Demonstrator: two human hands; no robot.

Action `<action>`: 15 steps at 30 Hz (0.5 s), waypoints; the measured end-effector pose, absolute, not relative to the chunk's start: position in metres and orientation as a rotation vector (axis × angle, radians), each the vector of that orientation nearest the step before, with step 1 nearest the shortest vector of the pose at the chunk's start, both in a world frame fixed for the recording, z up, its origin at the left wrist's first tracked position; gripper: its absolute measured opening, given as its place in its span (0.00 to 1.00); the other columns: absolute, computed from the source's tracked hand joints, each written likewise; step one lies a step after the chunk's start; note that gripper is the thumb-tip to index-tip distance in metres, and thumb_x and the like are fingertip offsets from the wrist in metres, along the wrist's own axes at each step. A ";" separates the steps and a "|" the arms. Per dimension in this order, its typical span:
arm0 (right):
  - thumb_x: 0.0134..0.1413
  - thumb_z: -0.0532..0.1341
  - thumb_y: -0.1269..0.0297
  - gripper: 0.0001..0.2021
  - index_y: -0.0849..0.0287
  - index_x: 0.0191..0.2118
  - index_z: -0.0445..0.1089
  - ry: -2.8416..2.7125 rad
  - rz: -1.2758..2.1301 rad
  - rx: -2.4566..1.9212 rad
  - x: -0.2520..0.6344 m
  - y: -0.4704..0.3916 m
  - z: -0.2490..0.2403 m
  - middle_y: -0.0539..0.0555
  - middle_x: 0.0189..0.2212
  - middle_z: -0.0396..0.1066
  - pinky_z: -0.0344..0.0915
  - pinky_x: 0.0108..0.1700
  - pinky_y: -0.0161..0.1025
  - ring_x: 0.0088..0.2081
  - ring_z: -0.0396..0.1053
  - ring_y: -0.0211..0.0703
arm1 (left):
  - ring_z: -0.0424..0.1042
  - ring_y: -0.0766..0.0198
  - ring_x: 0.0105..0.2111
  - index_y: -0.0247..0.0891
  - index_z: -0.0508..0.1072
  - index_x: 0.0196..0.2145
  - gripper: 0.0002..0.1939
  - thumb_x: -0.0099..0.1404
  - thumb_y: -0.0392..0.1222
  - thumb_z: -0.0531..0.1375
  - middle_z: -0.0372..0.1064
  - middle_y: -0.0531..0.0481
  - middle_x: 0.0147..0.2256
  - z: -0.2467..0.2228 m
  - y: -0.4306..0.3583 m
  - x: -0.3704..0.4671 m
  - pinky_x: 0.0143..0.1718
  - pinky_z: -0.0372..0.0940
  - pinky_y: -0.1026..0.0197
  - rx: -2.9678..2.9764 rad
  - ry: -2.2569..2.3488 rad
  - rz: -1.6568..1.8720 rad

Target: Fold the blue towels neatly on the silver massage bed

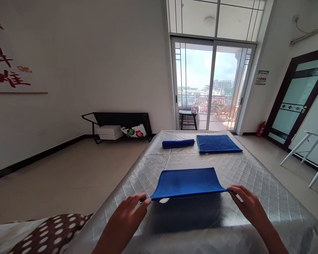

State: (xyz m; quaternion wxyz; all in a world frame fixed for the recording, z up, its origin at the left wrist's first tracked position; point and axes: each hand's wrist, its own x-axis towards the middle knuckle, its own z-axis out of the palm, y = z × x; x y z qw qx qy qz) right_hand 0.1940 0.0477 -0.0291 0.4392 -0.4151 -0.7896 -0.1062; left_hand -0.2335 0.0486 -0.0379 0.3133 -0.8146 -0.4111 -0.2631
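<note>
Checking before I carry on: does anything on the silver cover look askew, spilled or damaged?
Nothing stands out: no spill or damage shows. Only a white tag sticks out below the near edge of the held blue cloth, by the left hand, probably its label.

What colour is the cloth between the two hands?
Plain blue: the cloth shows best in the head view, with a white tag at its near edge.

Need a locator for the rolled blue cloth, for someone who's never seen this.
Find the silver quilted cover in front of the sliding glass doors. At its far end, left of the flat cloth, lies the rolled cloth. Only it forms a narrow blue tube; the flat cloth and the held cloth, nearer the camera between left hand and right hand, are unrolled blue sheets.
</note>
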 end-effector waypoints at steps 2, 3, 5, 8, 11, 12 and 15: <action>0.68 0.54 0.66 0.10 0.50 0.48 0.71 -1.941 -0.296 -1.033 0.197 0.042 -0.022 0.51 0.37 0.78 0.77 0.37 0.34 0.35 0.78 0.39 | 0.74 0.59 0.43 0.42 0.73 0.41 0.14 0.70 0.29 0.50 0.75 0.46 0.43 -0.033 0.043 -0.233 0.46 0.68 0.58 -2.134 -1.046 -0.683; 0.68 0.55 0.66 0.10 0.50 0.49 0.71 -1.930 -0.311 -1.031 0.199 0.039 -0.019 0.51 0.37 0.78 0.77 0.37 0.34 0.35 0.78 0.39 | 0.74 0.59 0.44 0.41 0.72 0.42 0.13 0.70 0.29 0.51 0.74 0.44 0.44 -0.031 0.040 -0.232 0.46 0.68 0.57 -2.126 -1.039 -0.688; 0.68 0.55 0.68 0.10 0.51 0.49 0.70 -1.907 -0.340 -1.026 0.204 0.033 -0.015 0.52 0.38 0.77 0.76 0.36 0.33 0.36 0.78 0.38 | 0.73 0.57 0.45 0.40 0.72 0.43 0.11 0.70 0.30 0.52 0.74 0.42 0.45 -0.028 0.035 -0.231 0.47 0.68 0.55 -2.123 -1.030 -0.697; 0.67 0.55 0.69 0.10 0.50 0.47 0.71 -1.900 -0.412 -1.037 0.213 0.025 -0.011 0.53 0.42 0.76 0.74 0.33 0.30 0.36 0.77 0.37 | 0.73 0.56 0.47 0.38 0.72 0.45 0.11 0.70 0.30 0.53 0.74 0.41 0.46 -0.021 0.025 -0.225 0.48 0.67 0.55 -2.139 -1.010 -0.720; 0.67 0.55 0.68 0.11 0.50 0.44 0.74 -1.923 -0.491 -1.062 0.221 0.018 -0.004 0.54 0.44 0.76 0.73 0.34 0.30 0.37 0.77 0.37 | 0.73 0.56 0.47 0.39 0.71 0.47 0.12 0.70 0.30 0.53 0.74 0.42 0.47 -0.010 0.016 -0.218 0.49 0.66 0.54 -2.145 -1.038 -0.768; 0.68 0.54 0.68 0.11 0.50 0.44 0.74 -1.919 -0.512 -1.066 0.223 0.016 0.000 0.54 0.44 0.76 0.74 0.35 0.30 0.38 0.77 0.37 | 0.73 0.55 0.47 0.39 0.71 0.47 0.12 0.70 0.30 0.53 0.75 0.42 0.47 -0.005 0.015 -0.216 0.49 0.65 0.53 -2.139 -1.044 -0.785; 0.68 0.54 0.67 0.11 0.51 0.44 0.75 -1.884 -0.576 -1.062 0.228 0.013 0.017 0.53 0.43 0.77 0.74 0.38 0.31 0.39 0.78 0.38 | 0.74 0.56 0.45 0.40 0.72 0.46 0.11 0.71 0.32 0.53 0.76 0.44 0.45 0.012 0.019 -0.213 0.47 0.64 0.55 -2.094 -0.982 -0.807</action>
